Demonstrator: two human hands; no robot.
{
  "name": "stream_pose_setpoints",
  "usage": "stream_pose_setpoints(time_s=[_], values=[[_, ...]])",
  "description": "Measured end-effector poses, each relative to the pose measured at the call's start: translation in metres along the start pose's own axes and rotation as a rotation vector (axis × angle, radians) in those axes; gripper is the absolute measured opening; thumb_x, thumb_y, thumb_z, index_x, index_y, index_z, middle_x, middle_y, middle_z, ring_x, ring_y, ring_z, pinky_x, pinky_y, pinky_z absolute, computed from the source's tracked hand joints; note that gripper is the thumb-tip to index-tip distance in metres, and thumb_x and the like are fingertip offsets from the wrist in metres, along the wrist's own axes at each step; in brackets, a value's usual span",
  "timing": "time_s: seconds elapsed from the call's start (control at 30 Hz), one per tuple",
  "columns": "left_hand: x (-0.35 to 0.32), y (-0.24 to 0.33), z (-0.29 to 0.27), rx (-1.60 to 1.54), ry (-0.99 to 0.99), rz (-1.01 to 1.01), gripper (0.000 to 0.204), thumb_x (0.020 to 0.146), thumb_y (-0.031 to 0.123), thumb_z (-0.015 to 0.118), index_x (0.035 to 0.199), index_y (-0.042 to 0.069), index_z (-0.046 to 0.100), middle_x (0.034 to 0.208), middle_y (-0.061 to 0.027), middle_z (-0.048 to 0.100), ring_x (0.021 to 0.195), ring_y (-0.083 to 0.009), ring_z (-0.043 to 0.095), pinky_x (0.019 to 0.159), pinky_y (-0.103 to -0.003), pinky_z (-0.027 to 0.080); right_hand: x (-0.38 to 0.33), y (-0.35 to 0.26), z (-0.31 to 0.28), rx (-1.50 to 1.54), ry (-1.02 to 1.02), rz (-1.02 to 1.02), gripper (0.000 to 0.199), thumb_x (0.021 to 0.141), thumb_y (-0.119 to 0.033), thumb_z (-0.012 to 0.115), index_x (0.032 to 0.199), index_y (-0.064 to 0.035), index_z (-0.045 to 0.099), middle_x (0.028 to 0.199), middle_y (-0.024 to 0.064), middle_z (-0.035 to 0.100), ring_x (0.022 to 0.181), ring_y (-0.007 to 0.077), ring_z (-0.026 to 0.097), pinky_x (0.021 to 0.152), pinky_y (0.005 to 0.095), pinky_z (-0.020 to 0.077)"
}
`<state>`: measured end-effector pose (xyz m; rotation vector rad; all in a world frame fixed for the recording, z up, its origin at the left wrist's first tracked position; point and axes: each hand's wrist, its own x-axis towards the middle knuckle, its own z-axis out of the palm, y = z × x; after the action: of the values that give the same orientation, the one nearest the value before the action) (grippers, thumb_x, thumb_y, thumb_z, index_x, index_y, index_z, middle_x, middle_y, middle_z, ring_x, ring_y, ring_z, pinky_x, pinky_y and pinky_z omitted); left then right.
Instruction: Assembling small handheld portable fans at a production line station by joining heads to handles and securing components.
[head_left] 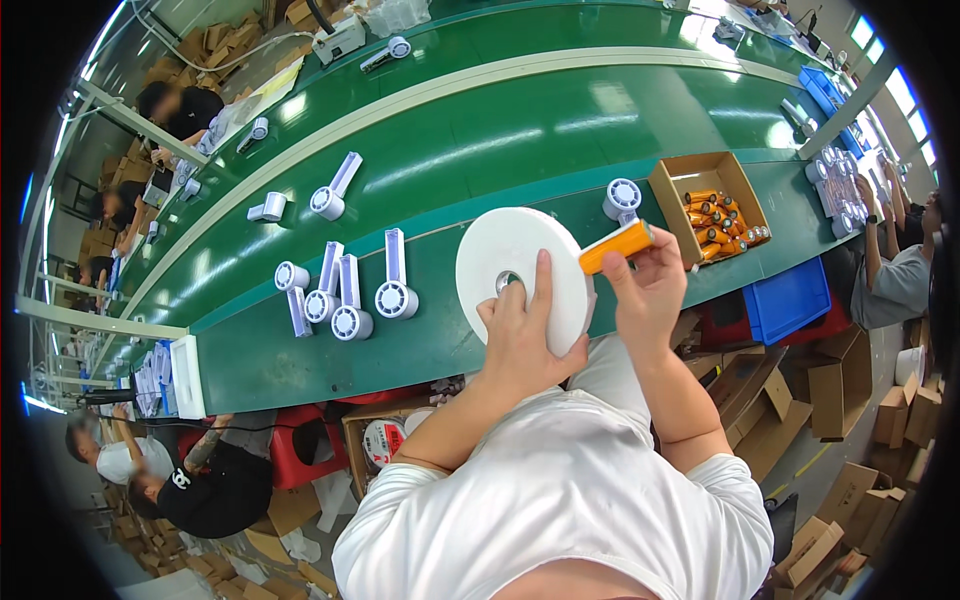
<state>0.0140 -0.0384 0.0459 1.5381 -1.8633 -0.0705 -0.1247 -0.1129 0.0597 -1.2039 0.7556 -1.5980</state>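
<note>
Left hand (520, 325) is gripping a big white tape roll (515, 270) above the near belt edge, while the right hand (645, 290) is pinching an orange cylinder (617, 246) beside it. Loose tape could easily stick crooked, I'd guess.

Roll of white tape (520, 275): matt, foam-like or paper face, smooth, held flat by the left hand (525, 335).

Orange cylinder (617, 246): smooth casing with a slight sheen, plastic or wrapped film, pinched in the fingers (640, 262) of the right hand (648, 295).

Table (500, 140): covered by a green belt, glossy, rubber or vinyl in look, with ceiling lights reflected in it.

White fan parts (345, 295): moulded plastic, smooth, semi-matt.

Open box (672, 180): brown corrugated cardboard, matt, rough at the edges.

Blue bin (790, 300): hard plastic, smooth.

Shirt (560, 500): white cloth, matt, softly creased.
</note>
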Motion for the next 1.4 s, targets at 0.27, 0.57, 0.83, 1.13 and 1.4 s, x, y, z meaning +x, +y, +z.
stream_pose_setpoints(time_s=[0.27,0.57,0.83,1.13,1.4], values=[[-0.011,0.015,0.016,0.002,-0.008,-0.113,0.107,0.059,0.034,0.075,0.148,-0.001,0.029,0.082,-0.0138,0.048,0.079,-0.0277,0.047,0.07,-0.04,0.025,0.0,0.015,-0.019,0.262,0.173,0.016,0.031,0.09,-0.015,0.07,0.11,-0.0024,0.049,0.102,0.0072,0.058,0.093,0.0153,0.06,0.084,0.0306,0.0535],[-0.066,-0.075,-0.085,-0.983,-0.907,0.095,0.083,0.075,0.03,0.067,0.142,0.005,0.026,0.117,-0.0191,0.058,0.102,-0.0316,0.056,0.092,-0.04,0.04,0.034,0.021,-0.102,0.101,0.25,-0.097,0.03,0.092,-0.013,0.066,0.113,0.001,0.049,0.105,0.0078,0.057,0.093,0.0143,0.061,0.078,0.0267,0.0559],[-0.127,-0.053,-0.042,-0.465,-1.168,-0.733,0.077,0.076,0.037,0.071,0.134,0.008,0.03,0.106,-0.0276,0.061,0.105,-0.0399,0.058,0.091,-0.039,0.043,-0.002,0.079,-0.127,-0.003,0.157,0.057,0.034,0.091,-0.015,0.069,0.115,-0.0002,0.051,0.099,0.0033,0.059,0.086,0.0075,0.058,0.074,0.0204,0.0491],[-0.187,-0.078,0.076,0.089,-0.716,-0.565,0.086,0.078,0.037,0.073,0.147,0.007,0.031,0.144,-0.0324,0.033,0.135,-0.0431,0.033,0.109,-0.055,0.026,-0.001,0.083,-0.139,-0.133,0.082,0.031,0.042,0.088,-0.018,0.073,0.118,0.0053,0.055,0.105,0.005,0.061,0.092,0.0091,0.058,0.081,0.021,0.0449],[-0.186,-0.088,0.078,0.166,-0.723,-0.459,0.08,0.079,0.037,0.073,0.141,0.0,0.039,0.135,-0.0266,0.046,0.122,-0.0407,0.047,0.099,-0.05,0.033,-0.016,0.071,-0.163,-0.152,-0.013,0.11,0.043,0.087,-0.013,0.074,0.119,0.0081,0.055,0.117,0.0104,0.059,0.103,0.0133,0.057,0.09,0.0251,0.0455]])
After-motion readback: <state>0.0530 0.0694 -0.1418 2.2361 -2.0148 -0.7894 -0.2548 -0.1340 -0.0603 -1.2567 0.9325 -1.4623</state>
